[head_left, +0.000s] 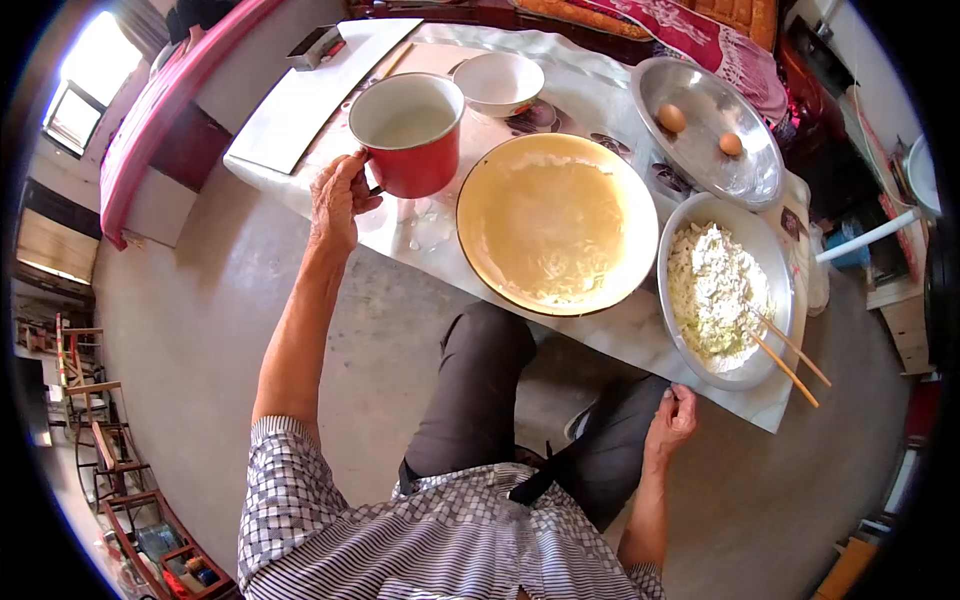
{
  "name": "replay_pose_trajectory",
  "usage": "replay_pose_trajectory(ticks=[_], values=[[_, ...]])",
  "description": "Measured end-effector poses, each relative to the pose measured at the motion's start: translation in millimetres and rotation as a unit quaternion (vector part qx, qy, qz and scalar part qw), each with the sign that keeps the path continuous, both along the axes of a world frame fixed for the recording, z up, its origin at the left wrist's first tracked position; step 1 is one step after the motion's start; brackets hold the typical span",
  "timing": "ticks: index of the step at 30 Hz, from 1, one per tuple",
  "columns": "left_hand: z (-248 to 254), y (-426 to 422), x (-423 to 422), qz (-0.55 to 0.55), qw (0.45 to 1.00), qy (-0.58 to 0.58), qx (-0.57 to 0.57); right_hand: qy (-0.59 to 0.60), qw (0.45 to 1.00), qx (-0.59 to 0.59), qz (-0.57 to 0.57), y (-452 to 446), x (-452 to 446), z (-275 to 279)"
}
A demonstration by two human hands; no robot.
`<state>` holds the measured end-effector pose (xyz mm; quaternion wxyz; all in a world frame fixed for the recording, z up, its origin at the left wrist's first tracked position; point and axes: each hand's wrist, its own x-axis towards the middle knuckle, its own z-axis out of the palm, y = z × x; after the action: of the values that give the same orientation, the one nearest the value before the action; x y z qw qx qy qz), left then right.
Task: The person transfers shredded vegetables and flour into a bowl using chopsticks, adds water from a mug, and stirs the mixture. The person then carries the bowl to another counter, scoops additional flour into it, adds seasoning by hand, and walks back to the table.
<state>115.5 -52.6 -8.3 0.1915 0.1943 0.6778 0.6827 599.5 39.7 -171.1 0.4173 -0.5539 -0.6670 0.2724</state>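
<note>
My left hand [345, 195] is wrapped round the handle of a red enamel mug [412, 160], which is upright over the near left part of the table and has pale liquid inside. To its right, a wide yellow enamel basin [545, 220] holds cloudy liquid with small bits near its front rim. My right hand [672, 420] is by my knee, just below the table edge, fingers curled in with nothing visible in them. The nearest thing above it is a grey oval bowl [676, 335] of white flour over pale green shreds, with chopsticks [790, 370] leaning over its rim.
A metal basin [695, 175] with two brown eggs [730, 144] stands at the back right. Behind the mug is a white bowl [500, 85]. A white board [320, 105] lies at the left, a small dark box [315, 48] at its back. Water is spilled near the mug.
</note>
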Motion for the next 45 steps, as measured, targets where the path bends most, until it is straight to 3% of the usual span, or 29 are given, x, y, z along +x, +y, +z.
replay_pose_trajectory(ticks=[5,10,16,19,20,22,26,29,33,39,45], values=[[-41,10,-21,0.013,0.997,-0.061,0.035,0.214,0.972,-0.098,-0.014,-1,17,38],[-54,14,-29,0.022,0.994,-0.07,0.085,0.332,0.932,-0.139,-0.039,34,67,89],[-57,1,-29,-0.002,0.998,0.046,-0.036,0.376,0.915,-0.143,0.032,94,78,134],[-52,-24,-10,0.126,0.982,0.138,-0.031,0.396,0.904,-0.161,0.019,110,64,149],[-51,-35,5,0.153,0.981,0.114,-0.014,0.405,0.897,-0.176,0.017,115,62,153],[-53,-50,43,0.049,0.999,0.004,0.006,0.403,0.897,-0.177,0.043,124,56,151],[-40,-17,126,-0.204,0.961,-0.179,-0.061,0.164,0.979,-0.098,0.074,124,30,186],[-39,5,147,-0.256,0.93,-0.25,-0.08,0.069,0.992,-0.047,0.09,108,22,220],[-50,22,145,-0.262,0.896,-0.358,-0.012,0.098,0.992,-0.037,0.076,107,35,231],[-51,26,145,-0.211,0.913,-0.348,0.023,0.235,0.968,-0.077,0.039,114,62,211],[-23,18,154,-0.2,0.927,-0.312,0.051,0.396,0.904,-0.106,0.118,107,36,229]])
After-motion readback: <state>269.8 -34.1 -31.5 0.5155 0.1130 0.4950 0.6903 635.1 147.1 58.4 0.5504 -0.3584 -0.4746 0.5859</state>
